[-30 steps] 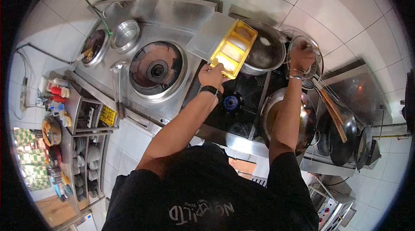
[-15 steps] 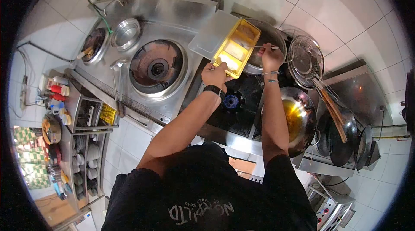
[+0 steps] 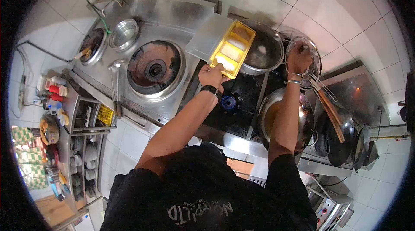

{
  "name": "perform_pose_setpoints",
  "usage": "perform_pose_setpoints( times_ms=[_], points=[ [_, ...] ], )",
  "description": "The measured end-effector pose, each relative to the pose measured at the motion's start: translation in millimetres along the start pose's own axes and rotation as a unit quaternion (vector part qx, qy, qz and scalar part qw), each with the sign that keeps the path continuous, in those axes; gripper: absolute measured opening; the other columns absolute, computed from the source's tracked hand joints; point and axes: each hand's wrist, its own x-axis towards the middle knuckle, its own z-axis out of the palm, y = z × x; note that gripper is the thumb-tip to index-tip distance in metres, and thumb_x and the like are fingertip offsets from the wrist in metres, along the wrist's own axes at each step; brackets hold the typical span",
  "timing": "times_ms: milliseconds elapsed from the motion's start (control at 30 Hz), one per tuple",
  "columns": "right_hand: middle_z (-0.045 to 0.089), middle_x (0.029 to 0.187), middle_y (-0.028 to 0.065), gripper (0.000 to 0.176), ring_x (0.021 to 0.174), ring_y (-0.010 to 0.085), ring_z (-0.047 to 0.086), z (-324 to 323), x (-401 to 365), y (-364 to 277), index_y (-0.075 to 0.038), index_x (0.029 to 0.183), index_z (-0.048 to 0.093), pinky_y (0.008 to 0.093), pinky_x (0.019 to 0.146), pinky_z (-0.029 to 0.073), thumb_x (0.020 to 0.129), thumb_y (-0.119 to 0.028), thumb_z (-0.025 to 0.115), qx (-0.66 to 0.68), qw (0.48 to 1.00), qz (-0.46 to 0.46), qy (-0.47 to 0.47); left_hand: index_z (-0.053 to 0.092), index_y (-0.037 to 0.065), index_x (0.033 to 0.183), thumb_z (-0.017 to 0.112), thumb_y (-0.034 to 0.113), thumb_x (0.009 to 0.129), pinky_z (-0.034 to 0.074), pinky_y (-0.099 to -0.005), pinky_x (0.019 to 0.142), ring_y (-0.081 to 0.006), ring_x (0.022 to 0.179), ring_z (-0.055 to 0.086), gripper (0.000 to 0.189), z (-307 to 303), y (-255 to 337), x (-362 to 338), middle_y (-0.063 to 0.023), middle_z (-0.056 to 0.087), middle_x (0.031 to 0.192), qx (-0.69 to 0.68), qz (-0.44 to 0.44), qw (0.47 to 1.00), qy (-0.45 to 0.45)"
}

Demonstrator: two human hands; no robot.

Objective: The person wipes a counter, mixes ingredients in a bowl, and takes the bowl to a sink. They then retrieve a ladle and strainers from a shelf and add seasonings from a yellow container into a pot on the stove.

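My left hand (image 3: 211, 74) grips the near end of a yellow seasoning box (image 3: 226, 61), tilted beside a large metal pot (image 3: 273, 60). The box has several compartments with pale and brownish contents, and its clear lid (image 3: 208, 36) hangs open to the left. Over the wire strainers (image 3: 318, 60) right of the pot is my right hand (image 3: 299, 58), its fingers closed together. What they hold, if anything, does not show clearly. My right forearm crosses above a wok (image 3: 272, 116) with some liquid in it.
A gas burner (image 3: 229, 102) shows a blue flame in front of the pot. To the left are a large wok burner (image 3: 154, 70), a metal bowl (image 3: 124, 35) and ladles (image 3: 116, 80). Dark pans (image 3: 341, 138) stand at the right, near long wooden handles (image 3: 328, 116).
My right hand has moved right, from over the pot to over the strainers. The small spoon seen in it before no longer shows clearly. The yellow box has shifted slightly left.
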Motion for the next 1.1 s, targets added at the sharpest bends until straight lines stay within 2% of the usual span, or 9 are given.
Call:
perform_pose_setpoints(
  times_ms=[133,367,433,500,600,733,800,900,1100],
  points=[
    [0.068,0.093,0.0113,0.027,0.086,0.0278,0.065,-9.1,-8.8,-30.1,-0.009,0.100,0.065,0.0434,0.068,0.050,0.091,-0.034,0.058,0.347,0.927,0.085,-0.114,0.046,0.000,0.075,0.061,-0.003,0.072,0.063,-0.0389,0.053,-0.0279,0.069,0.068,0.016,1.8,6.3,-4.0,-0.0164,0.061,0.084,-0.002,0.003,1.000,0.010],
    [0.066,0.084,0.0115,0.017,0.081,0.0348,0.064,-34.4,-42.5,-103.0,-0.007,0.088,0.063,0.0434,0.074,0.051,0.093,-0.020,0.055,0.356,0.929,-0.092,-0.046,0.049,-0.004,0.087,0.062,-0.004,0.074,0.063,-0.0428,0.057,-0.0314,0.074,0.069,0.018,-0.4,6.4,-4.8,-0.0185,0.061,0.089,0.003,0.014,1.000,-0.017],
    [0.067,0.082,0.0132,0.018,0.076,0.0305,0.066,-14.9,-50.7,-100.1,-0.004,0.088,0.063,0.0411,0.068,0.052,0.093,-0.020,0.056,0.327,0.943,-0.055,-0.033,0.049,-0.003,0.086,0.062,-0.004,0.074,0.063,-0.0429,0.057,-0.0312,0.075,0.069,0.018,-0.2,8.1,-6.8,-0.0180,0.061,0.089,0.021,0.023,0.999,-0.006],
    [0.068,0.078,0.0147,0.024,0.067,0.0242,0.068,2.3,-52.8,-97.8,0.002,0.089,0.063,0.0364,0.060,0.053,0.092,-0.021,0.058,0.454,0.840,0.235,-0.184,0.050,-0.003,0.085,0.063,-0.003,0.074,0.063,-0.0427,0.057,-0.0309,0.075,0.069,0.017,-0.1,7.0,-11.1,-0.0176,0.061,0.089,0.022,0.026,0.999,-0.002],
    [0.068,0.072,0.0148,0.028,0.061,0.0199,0.068,14.7,-58.5,-100.9,0.006,0.087,0.063,0.0322,0.053,0.054,0.091,-0.022,0.059,0.568,0.725,0.334,-0.199,0.050,-0.002,0.084,0.063,-0.003,0.074,0.063,-0.0429,0.057,-0.0305,0.075,0.069,0.016,-2.9,4.4,-9.7,-0.0167,0.061,0.088,0.039,0.026,0.999,-0.002],
    [0.066,0.068,0.0140,0.028,0.060,0.0210,0.067,20.9,-57.4,-94.3,0.007,0.080,0.064,0.0307,0.053,0.055,0.090,-0.018,0.058,0.531,0.748,0.345,-0.198,0.049,0.000,0.081,0.063,-0.002,0.074,0.063,-0.0437,0.059,-0.0300,0.075,0.069,0.016,-5.9,1.4,-5.2,-0.0157,0.061,0.087,0.060,-0.001,0.998,0.001],
    [0.065,0.065,0.0137,0.026,0.057,0.0203,0.065,14.3,-55.0,-89.8,0.005,0.073,0.065,0.0306,0.052,0.055,0.087,-0.016,0.059,0.619,0.648,0.417,-0.148,0.049,0.001,0.081,0.063,-0.002,0.074,0.063,-0.0437,0.059,-0.0298,0.074,0.069,0.016,-4.6,0.7,-8.0,-0.0154,0.061,0.087,0.032,0.007,0.999,-0.002],
    [0.065,0.065,0.0129,0.023,0.056,0.0199,0.064,8.9,-50.0,-79.2,0.004,0.070,0.065,0.0299,0.050,0.054,0.085,-0.013,0.061,0.644,0.615,0.437,-0.128,0.049,0.001,0.081,0.064,-0.003,0.074,0.063,-0.0436,0.060,-0.0296,0.074,0.069,0.017,-4.1,3.2,-9.5,-0.0152,0.061,0.087,0.009,0.010,1.000,-0.009],
    [0.067,0.066,0.0124,0.021,0.055,0.0194,0.064,24.3,-24.1,-26.8,0.003,0.073,0.067,0.0304,0.053,0.053,0.085,-0.014,0.062,0.623,0.637,0.441,-0.113,0.048,0.000,0.083,0.064,-0.003,0.074,0.063,-0.0438,0.060,-0.0303,0.075,0.069,0.018,-4.4,3.2,-4.2,-0.0154,0.061,0.088,0.025,0.006,1.000,-0.008]
  ],
)
